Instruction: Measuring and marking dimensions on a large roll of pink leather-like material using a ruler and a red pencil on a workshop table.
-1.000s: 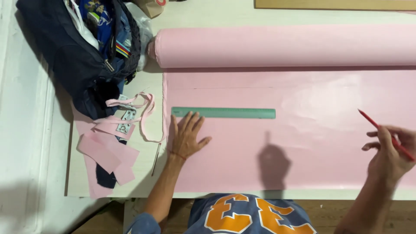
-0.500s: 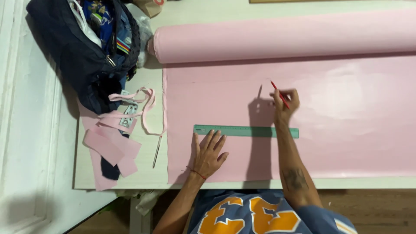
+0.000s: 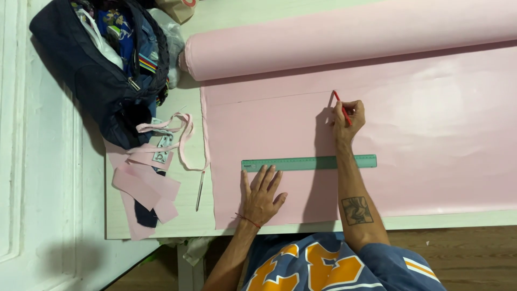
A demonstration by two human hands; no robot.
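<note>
- We see the roll of pink fabric (image 3: 350, 37) cut off at the right edge, and the dark bag (image 3: 102, 70) hides most of its contents
- The red pencil (image 3: 341, 106) tip seems to touch the spread pink sheet (image 3: 431, 145); contact is hard to judge
- We count one green ruler (image 3: 309, 163), one pencil, several pink scraps (image 3: 145, 186)
- Right hand (image 3: 347, 119) grasps the pencil above the ruler
- Left hand (image 3: 261, 196) lies flat, released, fingertips at the ruler's left end
- The white surface (image 3: 156, 226) also carries a thin metal tool (image 3: 200, 189)

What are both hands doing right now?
Left hand: open, flat on pink fabric below green ruler.
Right hand: closed on red pencil.
</note>
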